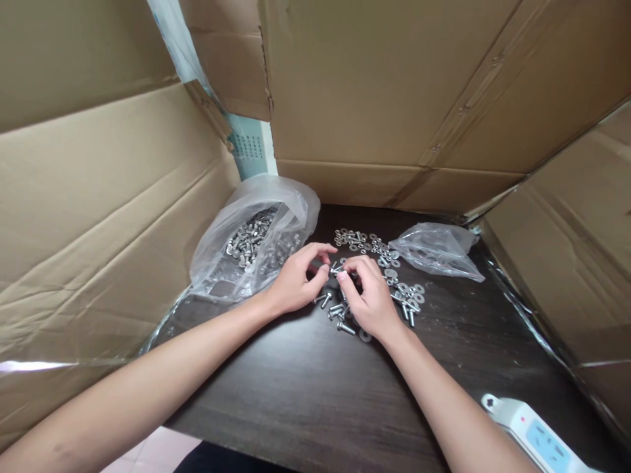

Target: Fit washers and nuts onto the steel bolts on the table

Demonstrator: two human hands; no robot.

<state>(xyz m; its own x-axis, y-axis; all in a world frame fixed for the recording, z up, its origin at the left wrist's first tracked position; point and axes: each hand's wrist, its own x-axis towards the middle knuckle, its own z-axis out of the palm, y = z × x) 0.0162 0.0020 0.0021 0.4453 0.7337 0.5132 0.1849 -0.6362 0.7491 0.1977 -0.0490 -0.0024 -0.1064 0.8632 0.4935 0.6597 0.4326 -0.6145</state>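
My left hand [303, 279] is by the near right side of a clear plastic bag [217, 253], its thumb and forefinger apart with nothing between them. My right hand [367, 295] has its thumb and fingertips pinched together on a small metal bolt [334, 269], which points toward my left hand; part of it is hidden by the fingers. Loose bolts [346, 328] lie on the table just below both hands. Flat washers [418, 289] and small nuts are scattered behind and to the right of my right hand. Inside the bag is a heap of metal fasteners [250, 238].
A second, flattened plastic bag [438, 246] lies at the back right of the dark table [276, 387]. Cardboard walls [374, 85] enclose the left, back and right. A white power strip [530, 427] sits at the front right, close to my right forearm.
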